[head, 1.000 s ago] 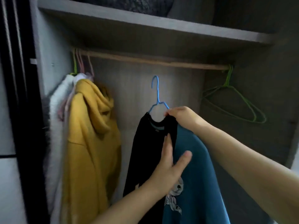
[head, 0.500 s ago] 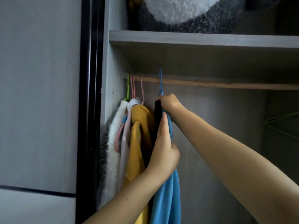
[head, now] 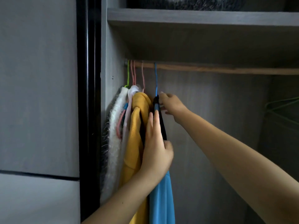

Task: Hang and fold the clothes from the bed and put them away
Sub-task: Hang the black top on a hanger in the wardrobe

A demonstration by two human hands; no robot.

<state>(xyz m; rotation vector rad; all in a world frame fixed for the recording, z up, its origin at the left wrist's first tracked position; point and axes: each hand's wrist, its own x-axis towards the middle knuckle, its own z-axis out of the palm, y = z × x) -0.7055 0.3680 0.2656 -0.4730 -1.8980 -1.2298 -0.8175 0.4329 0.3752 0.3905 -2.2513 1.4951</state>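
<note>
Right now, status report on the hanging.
Left hand holds black-and-blue top. Right hand by blue hanger, on rail. Yellow hoodie crowds left.

Wooden wardrobe rail (head: pixel 226 69) under a grey shelf (head: pixel 202 17), green hanger (head: pixel 128 73), pink hangers (head: pixel 134 72) and blue hanger (head: pixel 156 78) hooked at its left end, clothes hanging below, dark fluffy item (head: pixel 186 3) on the shelf

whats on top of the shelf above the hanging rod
On the shelf only the lower edge of something dark grey and fluffy shows; the rest is cut off by the frame, so what it is stays unclear.
</note>
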